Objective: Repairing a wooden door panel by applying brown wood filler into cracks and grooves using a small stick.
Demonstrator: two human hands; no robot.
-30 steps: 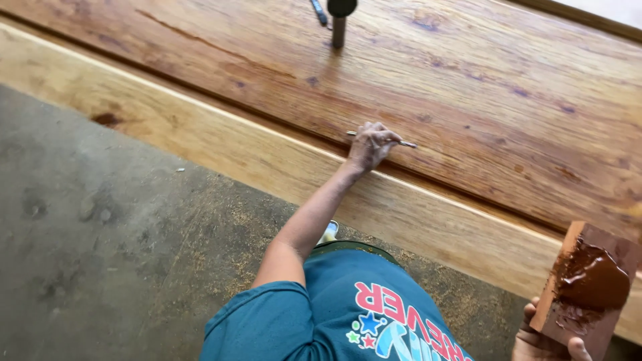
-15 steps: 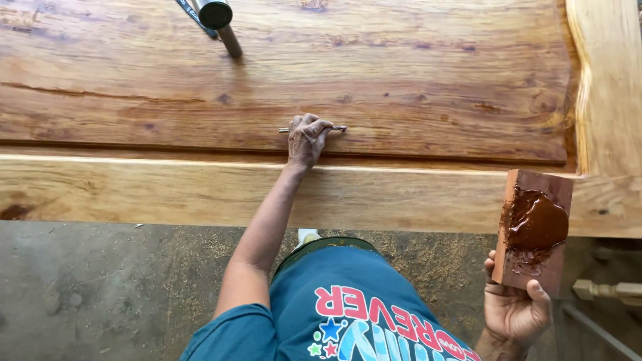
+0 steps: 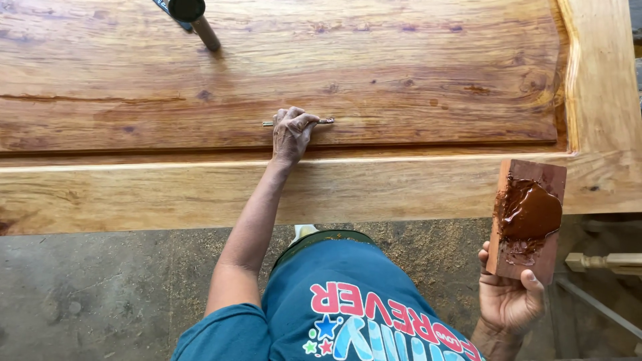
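Nearest to the camera, the right hand is holding up a small wooden board by its lower end; the grip is closing around the bottom edge, with the thumb on the front face. A thick patch of brown paste is lying on the upper part of this board. The board is standing almost upright, just in front of the pale wooden frame, and it is not touching it. Below, the person's teal shirt is filling the lower middle of the view, and sawdust is lying on the grey floor.

Further away, the left arm is reaching over the pale frame, and the left hand is resting on the big reddish wooden panel. Its grip is narrow, pinching a thin metal tool that is lying flat on the panel, with both ends showing beside the fingers.

At the far edge, a dark round tool with a handle is lying on the panel, well apart from the left hand.
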